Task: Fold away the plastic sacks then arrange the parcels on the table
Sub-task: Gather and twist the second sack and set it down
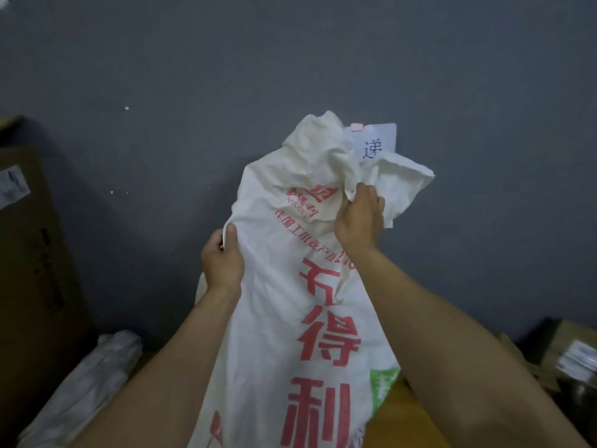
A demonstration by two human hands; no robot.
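**Inspector:** Where is the sack?

**Me:** I am holding the white sack (290, 286) up before the wall (193, 76), hanging over the desk (397, 412). My left hand (223, 257) is gripping its side edge, and my right hand (358, 218) is pinching the crumpled top.

**Inspector:** What is outstanding?

**Me:** Folding is only beginning, I judge. The parcel (575, 357) is lying unarranged.

Parcel storeroom / sorting spot, w/ a grey wall (226, 59). Handwritten paper sign (376, 140) is taped on it. Big labelled carton (29, 240) sits far left of sign, parcels (575, 354) below-right, plastic-wrapped bundle (93, 376) below-left.
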